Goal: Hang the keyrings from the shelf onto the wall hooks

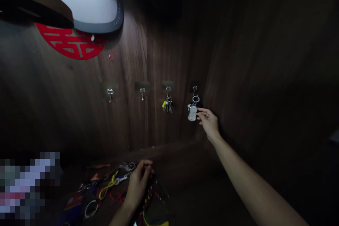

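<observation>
A bunch of keys with a grey-white key fob hangs by its ring from the rightmost metal hook on the dark wood panel. At the fob's right edge, the thumb and fingers of my right hand close in a pinch on it. My left hand hovers low beside a heap of key rings and cords, its fingers loosely curled, with a gap between thumb and forefinger and nothing visible in them. Near it lie a yellow cord, a blue-headed key and a large metal ring.
Another key bunch with a yellow tag hangs on the adjacent hook. Two bare hooks, a middle one and a left one, are farther left. A grey-white lamp-like object juts out above a red cut-out decoration.
</observation>
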A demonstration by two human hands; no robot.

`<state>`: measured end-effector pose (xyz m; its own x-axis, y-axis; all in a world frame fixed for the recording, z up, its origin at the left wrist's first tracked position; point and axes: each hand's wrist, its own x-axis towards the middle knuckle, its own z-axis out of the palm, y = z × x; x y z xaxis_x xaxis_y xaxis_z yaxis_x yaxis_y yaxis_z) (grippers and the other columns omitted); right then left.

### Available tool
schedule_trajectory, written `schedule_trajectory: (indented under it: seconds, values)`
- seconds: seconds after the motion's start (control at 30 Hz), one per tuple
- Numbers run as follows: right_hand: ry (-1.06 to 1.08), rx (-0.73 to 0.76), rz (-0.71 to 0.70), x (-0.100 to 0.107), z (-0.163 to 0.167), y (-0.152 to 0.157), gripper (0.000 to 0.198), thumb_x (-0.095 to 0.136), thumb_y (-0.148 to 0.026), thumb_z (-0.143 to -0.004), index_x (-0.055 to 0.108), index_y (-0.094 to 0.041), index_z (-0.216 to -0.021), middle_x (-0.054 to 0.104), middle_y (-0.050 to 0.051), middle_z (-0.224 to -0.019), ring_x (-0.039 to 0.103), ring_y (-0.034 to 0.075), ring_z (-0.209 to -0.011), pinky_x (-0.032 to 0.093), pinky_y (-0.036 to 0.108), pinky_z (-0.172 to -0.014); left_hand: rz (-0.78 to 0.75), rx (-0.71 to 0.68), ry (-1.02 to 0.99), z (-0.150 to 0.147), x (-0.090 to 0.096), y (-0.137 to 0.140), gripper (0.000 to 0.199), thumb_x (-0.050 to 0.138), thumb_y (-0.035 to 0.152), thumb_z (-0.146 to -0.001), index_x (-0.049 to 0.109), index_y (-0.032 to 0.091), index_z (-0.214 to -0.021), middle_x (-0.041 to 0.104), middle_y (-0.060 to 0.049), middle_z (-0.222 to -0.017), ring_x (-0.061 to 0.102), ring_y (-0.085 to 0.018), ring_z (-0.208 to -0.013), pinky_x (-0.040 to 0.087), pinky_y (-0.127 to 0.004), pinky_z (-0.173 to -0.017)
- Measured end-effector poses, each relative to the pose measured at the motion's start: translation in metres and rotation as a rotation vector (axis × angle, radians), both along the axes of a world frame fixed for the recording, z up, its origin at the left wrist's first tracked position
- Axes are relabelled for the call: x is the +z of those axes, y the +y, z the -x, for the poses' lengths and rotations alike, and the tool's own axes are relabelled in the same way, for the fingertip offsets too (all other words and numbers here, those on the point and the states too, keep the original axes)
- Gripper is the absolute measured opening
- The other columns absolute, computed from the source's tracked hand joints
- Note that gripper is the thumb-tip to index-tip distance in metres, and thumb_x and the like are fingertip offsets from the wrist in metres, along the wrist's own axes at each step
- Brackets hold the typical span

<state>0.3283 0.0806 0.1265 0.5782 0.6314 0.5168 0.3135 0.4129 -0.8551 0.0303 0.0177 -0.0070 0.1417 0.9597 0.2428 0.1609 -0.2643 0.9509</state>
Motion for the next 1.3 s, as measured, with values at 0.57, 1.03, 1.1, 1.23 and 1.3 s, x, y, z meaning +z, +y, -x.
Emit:
schedule_trajectory:
  seconds: [0.57,1.03,1.1,1.23,1.3]
  values:
    - [-0.253,0.464,0.388,-0.108,0.093,-0.078,0.022,0.053,-0.037,-0.075,0.066,-0.02,-0.078,0.069,0.003,-0.076,0.064,0.017,-0.066,0.047,0.025,-0.053,-0.02,0.146,-0.265,0.014,0.004,0.0,0.033,0.058,0.046,-0.076,0.057,0.018,-0.093,0.064,0.001,-0.071,0.059,-0.013,-0.062,0.047,-0.025,-0.064]
    - [-0.945,0.786,0.452,-0.116,0.159,-0.105,0.026,0.057,-0.019,-0.081,0.065,-0.032,-0.102,0.064,-0.001,-0.107,0.053,0.019,-0.105,0.033,0.04,-0.097,0.042,0.432,-0.726,0.062,0.052,0.016,0.041,0.072,0.044,-0.06,0.061,0.018,-0.091,0.065,0.004,-0.071,0.055,-0.007,-0.056,0.044,-0.019,-0.057]
    - [-0.942,0.752,0.469,-0.116,0.158,-0.099,0.023,0.057,-0.02,-0.082,0.065,-0.031,-0.101,0.064,0.0,-0.106,0.053,0.02,-0.105,0.033,0.04,-0.095,0.052,0.403,-0.676,0.07,0.058,0.014,0.042,0.073,0.044,-0.06,0.061,0.017,-0.09,0.065,0.003,-0.071,0.056,-0.007,-0.056,0.044,-0.019,-0.057]
    - [-0.908,0.661,0.483,-0.118,0.157,-0.088,0.019,0.057,-0.021,-0.081,0.066,-0.028,-0.096,0.065,0.002,-0.1,0.054,0.021,-0.101,0.038,0.037,-0.09,0.062,0.268,-0.422,0.081,0.048,0.002,0.034,0.066,0.042,-0.069,0.061,0.018,-0.091,0.067,0.002,-0.073,0.059,-0.011,-0.061,0.047,-0.023,-0.062]
    - [-0.86,0.62,0.469,-0.122,0.159,-0.083,0.018,0.056,-0.022,-0.08,0.066,-0.027,-0.094,0.065,0.002,-0.096,0.056,0.021,-0.097,0.039,0.035,-0.087,0.036,0.189,-0.24,0.082,0.034,-0.008,0.027,0.061,0.04,-0.074,0.061,0.019,-0.092,0.069,0.0,-0.077,0.063,-0.015,-0.07,0.049,-0.026,-0.068]
